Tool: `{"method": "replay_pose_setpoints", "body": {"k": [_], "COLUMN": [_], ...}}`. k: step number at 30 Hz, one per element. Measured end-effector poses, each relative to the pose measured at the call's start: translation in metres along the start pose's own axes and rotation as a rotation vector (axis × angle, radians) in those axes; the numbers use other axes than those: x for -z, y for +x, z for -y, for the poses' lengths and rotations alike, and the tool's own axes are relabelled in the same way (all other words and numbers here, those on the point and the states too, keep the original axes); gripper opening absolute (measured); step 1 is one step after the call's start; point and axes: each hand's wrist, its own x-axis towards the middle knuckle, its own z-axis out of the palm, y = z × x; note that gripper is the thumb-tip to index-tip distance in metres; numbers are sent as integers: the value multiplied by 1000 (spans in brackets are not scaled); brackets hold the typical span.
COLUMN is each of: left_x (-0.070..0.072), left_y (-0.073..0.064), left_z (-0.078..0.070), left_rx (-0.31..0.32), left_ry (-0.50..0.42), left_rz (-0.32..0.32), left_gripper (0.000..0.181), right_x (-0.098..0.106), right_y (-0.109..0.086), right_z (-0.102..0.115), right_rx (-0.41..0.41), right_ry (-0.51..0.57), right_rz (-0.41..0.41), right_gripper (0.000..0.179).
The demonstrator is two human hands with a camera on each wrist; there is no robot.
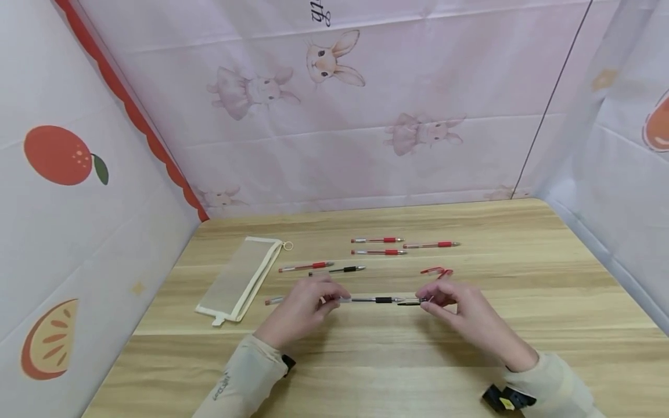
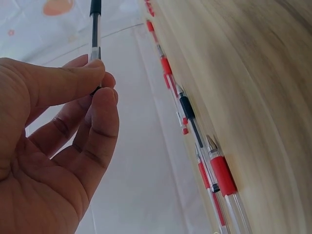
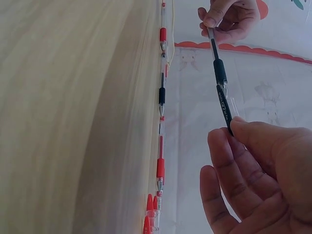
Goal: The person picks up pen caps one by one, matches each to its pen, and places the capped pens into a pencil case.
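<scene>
Pinching slender, black-sleeved clear-plastic pen point(image 1: 384, 300) by rear end in left hand point(image 1: 305, 305), thumb-to-finger; pinching black-clipped clear plastic cap point(image 3: 224, 108) near pen's tip in right hand point(image 1: 465, 303), above wood-grained worktop point(image 1: 387, 366).

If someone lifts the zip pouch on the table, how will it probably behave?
The pouch looks thin and lies flat, so it is probably light and floppy. Its zip edge looks thicker, so it may bend less.

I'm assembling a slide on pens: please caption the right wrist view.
Left hand pinches a black-gripped pen, its tip at the black-clipped cap in the right hand.
</scene>
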Motion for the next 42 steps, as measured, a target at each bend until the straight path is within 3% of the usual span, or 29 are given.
{"method": "replay_pose_setpoints", "body": {"k": [6,20,25,33,37,42], "left_x": [-4,-15,-13,-15,-14,-12], "left_y": [4,4,2,1,1,3], "left_z": [-1,-5,-4,-4,-6,-7], "left_rx": [-56,-40,-27,-95,-98,-81], "left_ry": [6,-37,-3,66,88,24], "left_rz": [4,52,23,25,44,93], "left_gripper": [22,20,21,21,21,20], "right_x": [2,-2,-5,-9,-9,-6], "right_y": [-2,0,6,6,8,10], "right_z": [3,5,5,6,5,6], "right_rx": [-5,-44,-32,0,-11,-36], "right_ry": [9,4,15,-3,8,10], "right_rz": [13,73,97,96,119,130], "right_gripper": [16,12,10,13,16,19]}}
